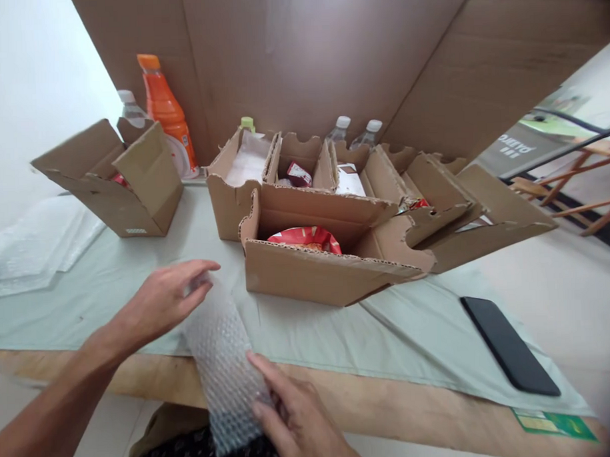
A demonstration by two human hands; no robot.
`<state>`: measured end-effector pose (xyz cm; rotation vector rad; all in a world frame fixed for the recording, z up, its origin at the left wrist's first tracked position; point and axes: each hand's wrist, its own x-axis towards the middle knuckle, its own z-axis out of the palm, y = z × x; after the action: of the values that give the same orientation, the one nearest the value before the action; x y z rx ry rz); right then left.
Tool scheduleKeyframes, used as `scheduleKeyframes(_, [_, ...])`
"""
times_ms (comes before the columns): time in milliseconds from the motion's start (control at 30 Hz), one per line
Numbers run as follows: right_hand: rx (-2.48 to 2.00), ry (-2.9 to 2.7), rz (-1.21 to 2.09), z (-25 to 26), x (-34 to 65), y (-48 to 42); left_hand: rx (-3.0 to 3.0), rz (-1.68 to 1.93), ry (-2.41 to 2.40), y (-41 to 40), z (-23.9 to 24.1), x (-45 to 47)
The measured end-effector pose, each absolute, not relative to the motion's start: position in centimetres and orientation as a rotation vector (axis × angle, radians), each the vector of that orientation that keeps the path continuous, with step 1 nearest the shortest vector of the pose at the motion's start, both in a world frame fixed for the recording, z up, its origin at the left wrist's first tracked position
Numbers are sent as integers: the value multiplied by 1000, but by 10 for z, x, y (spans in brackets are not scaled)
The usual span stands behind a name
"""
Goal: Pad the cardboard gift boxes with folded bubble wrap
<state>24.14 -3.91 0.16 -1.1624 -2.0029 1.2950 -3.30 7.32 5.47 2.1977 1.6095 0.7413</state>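
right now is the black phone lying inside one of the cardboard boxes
No, the black phone lies flat on the pale green cloth to the right, outside the cardboard boxes.

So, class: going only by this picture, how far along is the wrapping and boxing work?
Done: several cardboard trays already hold packets, one a red packet. In hand: the left hand and right hand both rest on a bubble-wrapped bundle at the table edge, not yet in any box. Left: the orange bottle and clear bottles stand unwrapped, and the open box is unsealed.
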Motion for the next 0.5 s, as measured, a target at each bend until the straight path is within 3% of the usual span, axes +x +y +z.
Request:
scheduleKeyframes(200, [-1331, -1928, 1354, 3, 213, -28, 2353, 845, 1566, 91, 45, -22])
scheduleKeyframes(500, [-1299, -1432, 1826, 0, 218, -16, 2363, 808, 1252, -58, 5, -16])
